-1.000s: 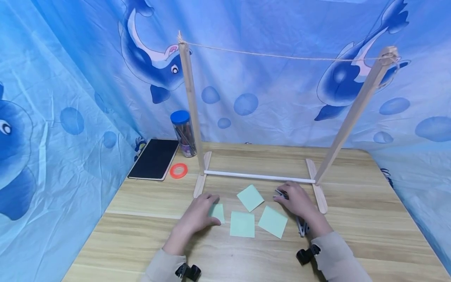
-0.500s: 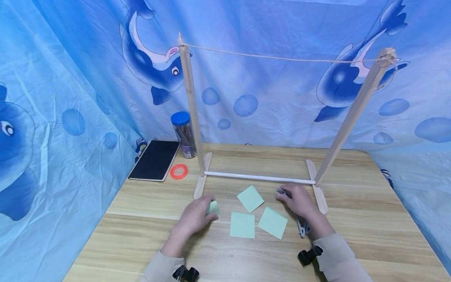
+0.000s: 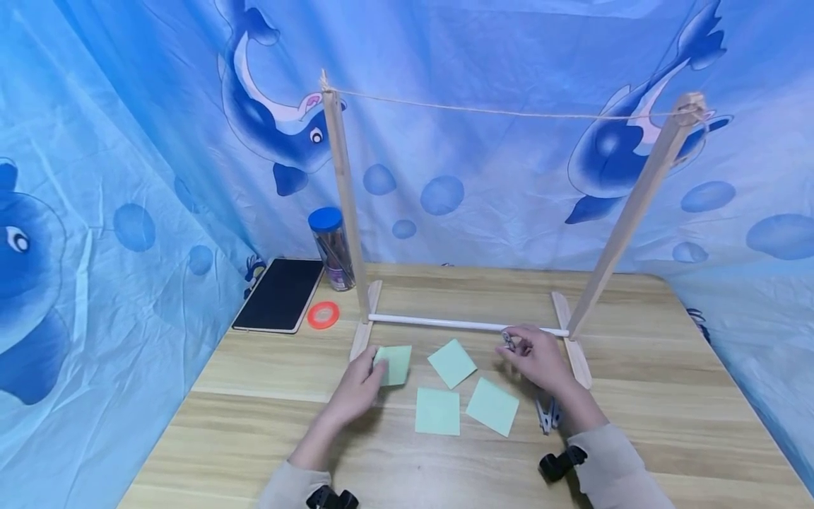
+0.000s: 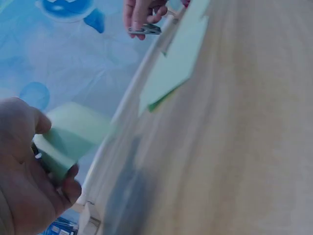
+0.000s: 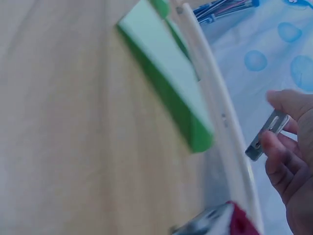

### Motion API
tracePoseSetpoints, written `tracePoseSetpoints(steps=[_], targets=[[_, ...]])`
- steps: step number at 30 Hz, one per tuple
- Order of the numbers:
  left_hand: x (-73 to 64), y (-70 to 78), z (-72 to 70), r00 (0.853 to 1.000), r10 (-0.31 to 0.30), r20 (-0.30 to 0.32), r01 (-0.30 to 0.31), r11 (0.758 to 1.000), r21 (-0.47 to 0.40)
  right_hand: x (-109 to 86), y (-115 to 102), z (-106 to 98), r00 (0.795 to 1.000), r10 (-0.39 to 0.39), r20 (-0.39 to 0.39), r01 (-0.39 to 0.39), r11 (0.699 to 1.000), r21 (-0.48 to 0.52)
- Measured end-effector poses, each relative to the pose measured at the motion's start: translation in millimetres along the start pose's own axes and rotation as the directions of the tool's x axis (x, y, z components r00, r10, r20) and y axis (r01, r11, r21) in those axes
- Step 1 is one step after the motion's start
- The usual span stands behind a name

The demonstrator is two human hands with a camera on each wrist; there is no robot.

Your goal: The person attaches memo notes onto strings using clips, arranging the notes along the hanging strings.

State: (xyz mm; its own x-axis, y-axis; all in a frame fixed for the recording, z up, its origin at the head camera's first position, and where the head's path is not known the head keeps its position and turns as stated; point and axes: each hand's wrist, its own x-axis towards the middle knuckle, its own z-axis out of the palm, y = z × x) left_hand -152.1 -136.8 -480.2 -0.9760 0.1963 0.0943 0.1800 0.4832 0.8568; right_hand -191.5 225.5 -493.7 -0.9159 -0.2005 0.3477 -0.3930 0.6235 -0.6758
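My left hand (image 3: 356,385) pinches a pale green sticky note (image 3: 397,365) between thumb and fingers, raised off the table. In the left wrist view the held note bends, and a small dark piece (image 4: 40,155) shows between it and the palm. My right hand (image 3: 539,358) pinches a grey metal clothes peg (image 5: 267,134) between thumb and fingertips, near the white rod. Between the hands lie three more green notes: one at the back (image 3: 452,363), one in front (image 3: 437,411) and one at right (image 3: 493,406). Under the right wrist lies another peg (image 3: 547,416).
A wooden frame stands behind the hands, with a left post (image 3: 346,205), a right post (image 3: 626,226), a white rod (image 3: 458,324) low down and a string (image 3: 470,108) across the top. Back left are a black notebook (image 3: 280,295), an orange tape roll (image 3: 323,315) and a blue-lidded jar (image 3: 332,251).
The left hand has picked up the leftmost green note and turned it into view. The right hand has raised its peg slightly. The three other notes stay in place.
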Motion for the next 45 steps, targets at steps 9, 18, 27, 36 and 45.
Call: tracePoseSetpoints(steps=[9,18,27,36,45], targets=[[12.6,8.2,-8.9,0.978,0.014,-0.206,-0.052,0.983,-0.176,10.4,-24,-15,0.998,0.037,-0.051,-0.028,0.986,0.164],[26.3,22.8,-24.3,0.965,-0.004,-0.262,-0.064,0.966,-0.250,17.7,-43,-23,0.999,0.004,-0.042,0.006,0.974,0.227],[43.1,46.1,-51.3,0.946,0.179,-0.270,-0.195,0.980,-0.034,28.1,-85,-39,0.998,-0.055,-0.021,0.059,0.951,0.304],[48.9,64.0,-64.2,0.974,0.089,-0.208,-0.140,0.958,-0.249,44.1,-106,-43,0.995,-0.099,-0.031,0.104,0.924,0.367],[58.4,80.3,-72.1,0.961,-0.035,-0.276,-0.110,0.864,-0.491,67.3,-122,-49,0.982,-0.170,-0.083,0.189,0.863,0.469]])
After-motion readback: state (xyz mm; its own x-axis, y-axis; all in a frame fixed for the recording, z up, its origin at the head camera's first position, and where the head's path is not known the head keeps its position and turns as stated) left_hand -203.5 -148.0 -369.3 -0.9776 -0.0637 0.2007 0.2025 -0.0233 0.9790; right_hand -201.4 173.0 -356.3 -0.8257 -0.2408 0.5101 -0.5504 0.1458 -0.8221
